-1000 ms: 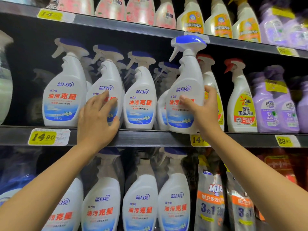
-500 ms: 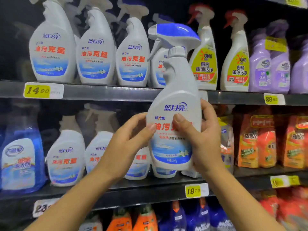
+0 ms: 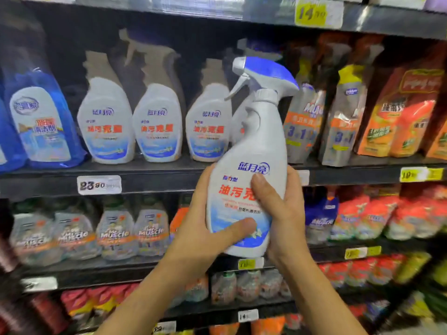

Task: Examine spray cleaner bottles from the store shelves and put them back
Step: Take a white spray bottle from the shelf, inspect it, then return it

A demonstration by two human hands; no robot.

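A white spray cleaner bottle [image 3: 251,151] with a blue trigger head and red lettering is held upright in front of the shelves, its label facing me. My left hand [image 3: 205,228] grips its lower left side, thumb laid across the label's bottom. My right hand [image 3: 280,213] grips the right side, thumb over the red characters. The bottle's base shows between the two palms.
Behind, refill bottles of the same cleaner [image 3: 157,124] line the shelf [image 3: 145,175], with a blue pouch [image 3: 41,122] at left and grey and orange pouches [image 3: 399,122] at right. Lower shelves hold packaged bottles [image 3: 116,233] and red pouches [image 3: 362,213].
The bottle has come off the upper shelf and down in front of me. My left hand has left the shelved bottles and closed on it; the view has tilted down.
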